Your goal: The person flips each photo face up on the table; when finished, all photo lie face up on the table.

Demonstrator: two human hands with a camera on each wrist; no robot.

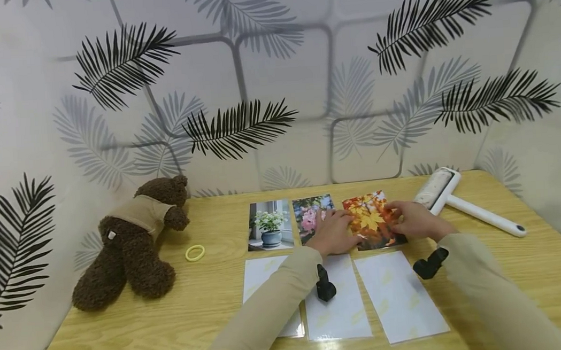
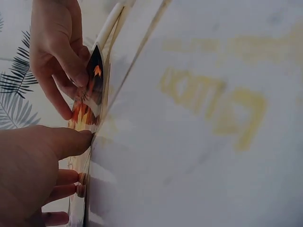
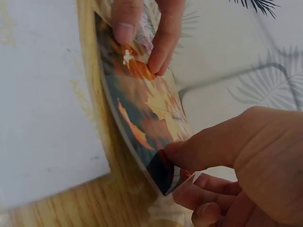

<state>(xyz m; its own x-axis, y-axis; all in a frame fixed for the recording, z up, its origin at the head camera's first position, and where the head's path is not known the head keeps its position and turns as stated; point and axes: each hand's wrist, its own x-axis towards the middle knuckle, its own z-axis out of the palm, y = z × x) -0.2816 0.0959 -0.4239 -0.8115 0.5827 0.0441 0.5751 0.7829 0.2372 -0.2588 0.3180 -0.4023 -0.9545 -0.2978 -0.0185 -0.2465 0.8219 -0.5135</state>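
Note:
A glossy photo of autumn maple leaves (image 1: pixel 369 212) lies between my two hands at the back of the table. My right hand (image 1: pixel 415 221) pinches its near right corner, thumb (image 3: pixel 182 153) on top and fingers underneath. That near edge bows slightly in the right wrist view. With fingers spread, my left hand (image 1: pixel 333 233) touches the left side of the same photo. It partly covers a photo of pink flowers (image 1: pixel 307 219). Left of that lies a photo of a potted plant (image 1: pixel 269 224).
Three white-backed sheets (image 1: pixel 403 296) form a row nearer me, partly under my left sleeve. A white lint roller (image 1: pixel 485 216) rests at the right. On the left are a brown teddy bear (image 1: pixel 133 219) and a yellow ring (image 1: pixel 195 259). A patterned wall (image 1: pixel 289 163) stands behind the table.

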